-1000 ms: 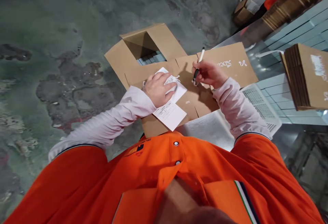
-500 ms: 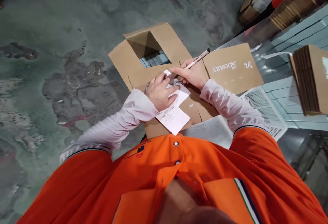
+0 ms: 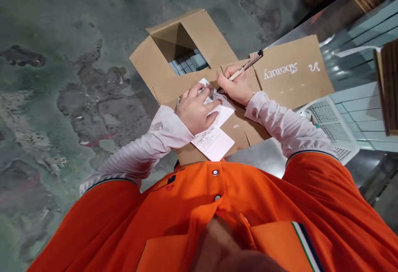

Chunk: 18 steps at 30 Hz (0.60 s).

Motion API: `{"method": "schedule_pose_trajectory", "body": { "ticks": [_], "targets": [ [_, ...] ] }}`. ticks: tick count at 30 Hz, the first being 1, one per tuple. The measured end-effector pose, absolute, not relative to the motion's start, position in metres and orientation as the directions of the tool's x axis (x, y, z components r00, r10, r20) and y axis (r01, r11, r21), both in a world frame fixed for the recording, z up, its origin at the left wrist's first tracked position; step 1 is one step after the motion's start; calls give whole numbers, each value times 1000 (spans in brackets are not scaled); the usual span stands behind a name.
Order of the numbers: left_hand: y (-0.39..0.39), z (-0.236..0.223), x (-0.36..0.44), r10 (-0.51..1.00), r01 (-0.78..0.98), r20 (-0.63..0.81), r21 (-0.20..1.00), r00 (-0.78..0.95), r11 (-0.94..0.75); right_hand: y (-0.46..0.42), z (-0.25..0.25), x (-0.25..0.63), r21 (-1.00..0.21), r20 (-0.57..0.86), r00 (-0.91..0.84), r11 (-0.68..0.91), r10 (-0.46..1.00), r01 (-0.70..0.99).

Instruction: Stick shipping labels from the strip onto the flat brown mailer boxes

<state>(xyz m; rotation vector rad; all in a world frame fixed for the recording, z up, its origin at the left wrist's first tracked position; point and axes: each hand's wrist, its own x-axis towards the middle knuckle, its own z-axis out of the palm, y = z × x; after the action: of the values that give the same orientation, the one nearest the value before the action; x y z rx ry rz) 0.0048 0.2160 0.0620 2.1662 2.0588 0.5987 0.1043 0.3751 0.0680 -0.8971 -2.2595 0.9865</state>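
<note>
Head view, single moment. A white paper slip is laid on a flattened brown carton (flaps spread, one panel printed "Sbeauty", read upside down from here). The carton lies partly on a shiny metal bench, with its far left part reaching out over the stained green floor.

The left hand is pressed flat on the slip, fingers spread and lightly curled, so that the far half of the paper is pinned down; nothing is gripped by it. The near half of the slip, printed with small text (not legible), is left uncovered.

The right hand is closed around a pen, which is held tilted, its dark cap end raised toward the far right and its tip lowered to the far edge of the slip, just beside the left fingertips. Whether the tip actually touches the paper cannot be told.

Through the square opening of the carton, rows of pale blue boxes are seen. To the right, a white perforated tray is seen on the bench, with more pale blue packs stacked beyond it.

Both forearms are covered by pale sleeves; an orange shirt fills the near part of the view.
</note>
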Motion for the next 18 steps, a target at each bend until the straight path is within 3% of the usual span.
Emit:
{"method": "schedule_pose_trajectory", "body": {
  "ticks": [18],
  "targets": [
    [217,61,5,975,950,223,301,11,-80,377,71,106,-774,170,-674,521,719,361]
  ]
}}
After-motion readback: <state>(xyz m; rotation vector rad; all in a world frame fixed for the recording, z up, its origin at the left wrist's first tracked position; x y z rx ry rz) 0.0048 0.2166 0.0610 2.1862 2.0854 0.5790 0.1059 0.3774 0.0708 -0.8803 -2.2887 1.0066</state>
